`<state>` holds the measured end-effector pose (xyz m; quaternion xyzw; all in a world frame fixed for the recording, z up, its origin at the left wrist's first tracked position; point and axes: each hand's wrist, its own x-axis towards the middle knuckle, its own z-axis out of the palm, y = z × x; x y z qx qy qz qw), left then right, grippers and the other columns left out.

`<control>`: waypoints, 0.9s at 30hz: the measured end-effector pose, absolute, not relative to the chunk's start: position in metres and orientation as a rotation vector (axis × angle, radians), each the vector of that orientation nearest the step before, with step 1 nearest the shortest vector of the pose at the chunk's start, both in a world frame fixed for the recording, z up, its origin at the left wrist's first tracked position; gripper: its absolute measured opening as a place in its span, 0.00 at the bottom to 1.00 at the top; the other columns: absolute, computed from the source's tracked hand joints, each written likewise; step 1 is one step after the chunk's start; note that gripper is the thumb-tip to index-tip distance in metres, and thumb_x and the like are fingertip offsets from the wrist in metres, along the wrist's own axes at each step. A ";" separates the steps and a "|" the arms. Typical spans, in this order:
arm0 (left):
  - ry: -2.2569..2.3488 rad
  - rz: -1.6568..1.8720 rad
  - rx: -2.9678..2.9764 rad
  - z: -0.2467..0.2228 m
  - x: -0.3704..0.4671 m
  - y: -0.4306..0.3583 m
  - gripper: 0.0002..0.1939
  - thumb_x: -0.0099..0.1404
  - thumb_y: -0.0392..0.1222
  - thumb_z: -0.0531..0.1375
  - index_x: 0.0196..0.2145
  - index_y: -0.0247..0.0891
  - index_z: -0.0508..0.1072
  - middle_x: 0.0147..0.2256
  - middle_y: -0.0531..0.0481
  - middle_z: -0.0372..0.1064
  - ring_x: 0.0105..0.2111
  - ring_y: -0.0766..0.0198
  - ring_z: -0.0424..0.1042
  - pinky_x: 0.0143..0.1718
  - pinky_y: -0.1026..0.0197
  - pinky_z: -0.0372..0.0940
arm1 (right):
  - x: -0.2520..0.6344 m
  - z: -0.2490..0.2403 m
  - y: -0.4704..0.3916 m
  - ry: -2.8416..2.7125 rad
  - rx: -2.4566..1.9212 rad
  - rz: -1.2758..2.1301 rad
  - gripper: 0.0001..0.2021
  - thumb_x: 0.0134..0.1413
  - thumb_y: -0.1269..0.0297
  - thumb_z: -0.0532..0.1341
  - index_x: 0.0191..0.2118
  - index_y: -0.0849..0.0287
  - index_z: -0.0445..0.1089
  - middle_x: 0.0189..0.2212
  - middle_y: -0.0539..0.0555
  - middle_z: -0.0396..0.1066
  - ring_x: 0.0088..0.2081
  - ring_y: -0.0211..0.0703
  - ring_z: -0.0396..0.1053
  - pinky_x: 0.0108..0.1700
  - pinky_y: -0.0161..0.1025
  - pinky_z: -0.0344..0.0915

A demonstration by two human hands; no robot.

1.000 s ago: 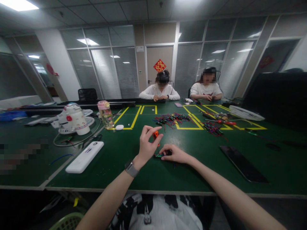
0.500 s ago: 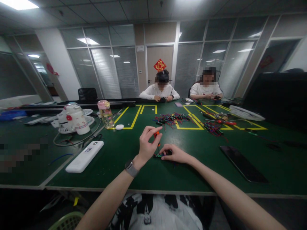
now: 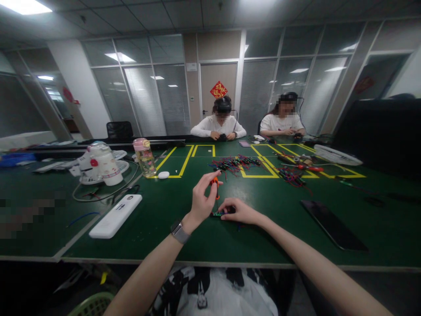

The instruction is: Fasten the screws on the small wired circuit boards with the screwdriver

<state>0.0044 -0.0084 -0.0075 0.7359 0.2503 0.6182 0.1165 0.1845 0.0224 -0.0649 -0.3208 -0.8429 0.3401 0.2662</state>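
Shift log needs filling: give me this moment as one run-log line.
left hand: holding orange-black screwdriver upright | right hand: fingers on green circuit board | screwdriver-board contact: unclear | beyond hands: tangled wires

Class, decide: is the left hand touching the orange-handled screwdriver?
Touching. The head view shows the left hand gripping the orange-handled screwdriver between thumb and fingers.

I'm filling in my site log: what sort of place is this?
Probably an office room used for electronics work: a small, flat green circuit board held in the person's right hand, a tangled heap of thin red and blue wires, and a tall glass-panelled partition wall.
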 end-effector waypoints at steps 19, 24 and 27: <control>0.843 1.889 2.221 -0.007 0.004 -0.007 0.15 0.69 0.38 0.55 0.53 0.41 0.70 0.39 0.48 0.67 0.37 0.66 0.69 0.39 0.63 0.66 | 0.184 -0.067 0.024 -2.267 -0.850 0.920 0.12 0.47 0.62 0.68 0.37 0.62 0.76 0.27 0.49 0.65 0.29 0.37 0.62 0.33 0.34 0.59; 0.913 1.926 2.270 -0.006 0.003 -0.007 0.15 0.66 0.42 0.59 0.50 0.42 0.72 0.37 0.50 0.64 0.37 0.65 0.67 0.40 0.62 0.65 | 0.184 -0.068 0.024 -2.263 -0.858 0.924 0.11 0.47 0.62 0.68 0.37 0.61 0.76 0.27 0.49 0.65 0.29 0.37 0.63 0.33 0.34 0.59; 0.872 1.824 2.240 -0.006 0.001 -0.008 0.17 0.71 0.41 0.52 0.55 0.42 0.69 0.43 0.46 0.67 0.42 0.63 0.68 0.45 0.59 0.65 | 0.184 -0.067 0.024 -2.267 -0.849 0.914 0.12 0.47 0.61 0.68 0.38 0.62 0.77 0.27 0.49 0.65 0.29 0.38 0.63 0.34 0.35 0.59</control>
